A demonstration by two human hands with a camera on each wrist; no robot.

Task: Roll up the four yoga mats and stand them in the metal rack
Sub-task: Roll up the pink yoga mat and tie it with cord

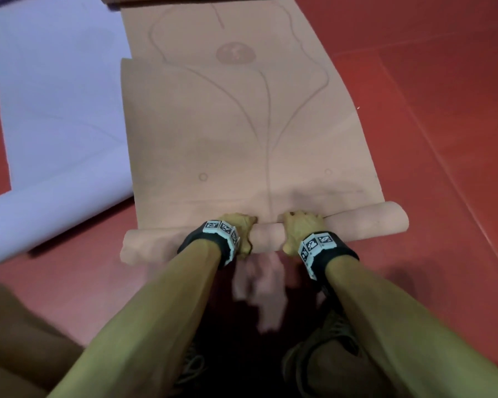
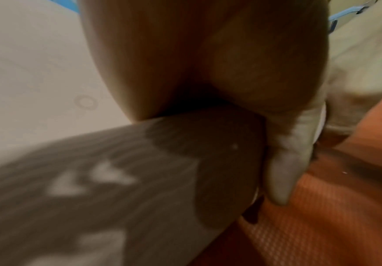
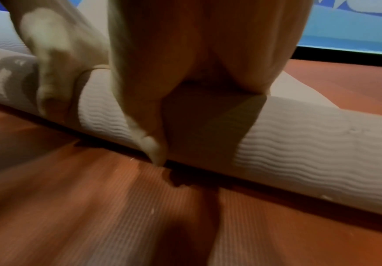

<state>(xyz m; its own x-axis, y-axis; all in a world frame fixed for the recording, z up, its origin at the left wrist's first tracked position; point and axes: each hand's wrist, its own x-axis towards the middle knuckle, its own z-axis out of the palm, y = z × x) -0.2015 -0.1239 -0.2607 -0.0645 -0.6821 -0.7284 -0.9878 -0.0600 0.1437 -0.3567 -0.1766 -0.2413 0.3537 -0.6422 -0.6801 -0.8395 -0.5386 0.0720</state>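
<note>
A tan yoga mat (image 1: 242,124) lies flat on a red floor (image 1: 429,110), with only its near end wound into a short roll (image 1: 266,235). On the middle of that roll, side by side, the left hand (image 1: 240,232) and right hand (image 1: 299,231) each curl around it, thumbs tucked under its near side. Left of the tan mat, a lavender mat (image 1: 55,110) lies mostly flat. Most of the rolling seems to remain (no rack is visible, nor the other mats).
</note>
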